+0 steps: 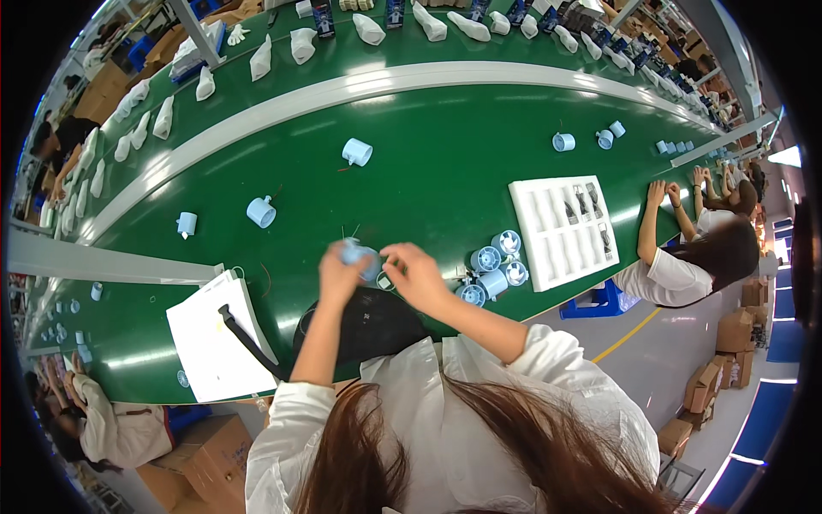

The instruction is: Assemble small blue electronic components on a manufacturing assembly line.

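My left hand [340, 276] is closed around a light blue cylindrical plastic housing [366, 264], with thin wires [351, 231] sticking up beside it. Just to its right is my right hand [417, 276], fingers bent and thumb apart, with no held part visible. A small whitish round piece [385, 281] shows below its fingertips; whether they touch it I cannot tell. Under both wrists lies a black cloth or bag [368, 324]. To the right stands a cluster of several blue housings [491, 283], some with white fan-like insides showing.
Right of the cluster lies a white foam tray [548, 253] with black parts in some slots. White sheets [210, 343] with a black strap lie at left. Single blue housings [357, 152] are scattered across the green table [428, 188]. A pale rail [360, 86] crosses behind; co-workers sit either side.
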`<state>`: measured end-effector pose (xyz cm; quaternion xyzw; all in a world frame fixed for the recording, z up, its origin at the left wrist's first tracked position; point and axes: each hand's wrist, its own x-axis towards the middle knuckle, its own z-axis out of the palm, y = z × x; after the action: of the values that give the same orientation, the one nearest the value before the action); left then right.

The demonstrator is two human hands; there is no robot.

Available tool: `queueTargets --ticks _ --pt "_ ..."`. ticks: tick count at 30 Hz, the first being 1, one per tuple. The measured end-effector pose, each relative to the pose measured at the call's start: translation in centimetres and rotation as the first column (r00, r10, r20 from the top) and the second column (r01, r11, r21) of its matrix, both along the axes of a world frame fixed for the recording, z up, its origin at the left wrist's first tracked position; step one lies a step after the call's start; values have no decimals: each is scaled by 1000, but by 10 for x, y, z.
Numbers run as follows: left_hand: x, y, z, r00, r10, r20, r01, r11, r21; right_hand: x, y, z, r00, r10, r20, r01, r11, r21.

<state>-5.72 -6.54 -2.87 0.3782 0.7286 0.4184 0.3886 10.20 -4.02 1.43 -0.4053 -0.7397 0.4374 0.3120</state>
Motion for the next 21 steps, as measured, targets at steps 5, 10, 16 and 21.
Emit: queueTargets --ticks 5,10,16,21 --pt "-83 49 -46 780 312 -542 -288 949 130 -44 -6 -88 906 146 397 -161 987 4" --pt "-65 97 -39 581 216 -785 -41 971 236 -87 3 -108 753 62 655 -75 997 -7" --pt "-61 174 -48 856 -66 -514 -16 988 -153 -93 16 -129 764 35 644 -38 999 -9" --pt "-85 236 -106 854 410 -321 -494 833 -250 -82 21 -121 836 126 534 -100 992 -77"
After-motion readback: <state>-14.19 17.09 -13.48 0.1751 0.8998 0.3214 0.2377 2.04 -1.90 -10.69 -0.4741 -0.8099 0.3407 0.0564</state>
